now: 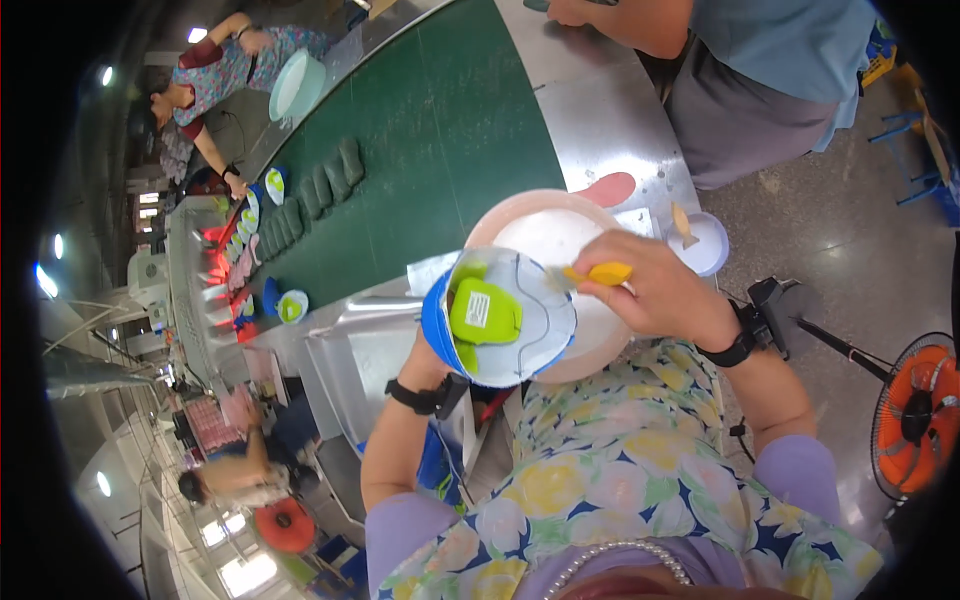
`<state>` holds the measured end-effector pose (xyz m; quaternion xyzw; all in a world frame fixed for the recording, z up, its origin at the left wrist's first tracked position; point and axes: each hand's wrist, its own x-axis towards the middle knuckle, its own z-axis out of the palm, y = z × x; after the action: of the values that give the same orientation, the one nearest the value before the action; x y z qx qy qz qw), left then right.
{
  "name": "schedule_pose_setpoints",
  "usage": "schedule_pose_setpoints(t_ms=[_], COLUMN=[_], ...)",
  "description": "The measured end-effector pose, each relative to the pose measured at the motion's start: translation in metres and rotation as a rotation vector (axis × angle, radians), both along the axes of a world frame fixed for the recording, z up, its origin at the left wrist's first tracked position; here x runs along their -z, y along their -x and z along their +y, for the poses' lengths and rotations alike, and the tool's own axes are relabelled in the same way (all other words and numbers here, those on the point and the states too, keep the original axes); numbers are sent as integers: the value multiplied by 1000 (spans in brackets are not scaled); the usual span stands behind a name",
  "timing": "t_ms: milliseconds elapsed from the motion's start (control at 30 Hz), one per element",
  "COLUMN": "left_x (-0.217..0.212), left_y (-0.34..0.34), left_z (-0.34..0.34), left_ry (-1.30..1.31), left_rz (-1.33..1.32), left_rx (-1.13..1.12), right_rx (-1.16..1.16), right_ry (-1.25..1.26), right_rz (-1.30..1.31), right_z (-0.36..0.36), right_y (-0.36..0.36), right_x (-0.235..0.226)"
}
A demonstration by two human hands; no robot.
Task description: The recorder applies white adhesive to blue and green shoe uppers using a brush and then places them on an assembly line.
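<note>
The shoe sole [500, 318], white and blue-rimmed with a lime-green insert in its middle, sits tipped up over the near edge of the pale basin [530, 215] of white liquid, its inner face turned toward the person. The left hand [432, 362] cups it from beneath, on the side away from the basin; the fingers are hidden behind the sole, so I can only judge that they are closed round its rim. The right hand [652, 285], on the far side of the sole from the left, is pinched shut on a small yellow-handled brush [597, 272], whose tip meets the sole's upper right edge, just above the basin's surface.

To do this well, I'd say the sole should be kept over the basin so any drip falls back in, and the strokes should follow the rim evenly, keeping off the green insert. A light load on the brush looks wise; too much would run down toward the supporting palm.

Beyond the basin the green conveyor belt [450, 110] runs away, carrying dark grey soles [335, 180] farther off. Just right of the basin stands a small white cup [712, 250] on the steel table [600, 110], where another person stands in a blue shirt [790, 50]. Well to the right of the basin, on the floor, an orange fan [915, 415] stands.
</note>
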<state>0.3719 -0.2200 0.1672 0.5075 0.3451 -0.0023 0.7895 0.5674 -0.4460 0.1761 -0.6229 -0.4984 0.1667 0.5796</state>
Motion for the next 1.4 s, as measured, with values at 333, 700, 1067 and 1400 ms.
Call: schedule_pose_setpoints(t_ms=[333,700,1067,1400], left_x=[5,73,141,91], left_y=[39,187,318,594], left_z=[0,236,467,205], left_ry=[-216,-199,-497,-743], left_rz=[-126,-11,214,1659], left_rx=[-237,-826,-1406,-713], right_rx=[161,171,249,110], right_ry=[114,317,556,563], right_rz=[105,595,620,576], right_z=[0,21,120,160], right_y=[11,49,118,118], right_x=[-15,2,-12,-44])
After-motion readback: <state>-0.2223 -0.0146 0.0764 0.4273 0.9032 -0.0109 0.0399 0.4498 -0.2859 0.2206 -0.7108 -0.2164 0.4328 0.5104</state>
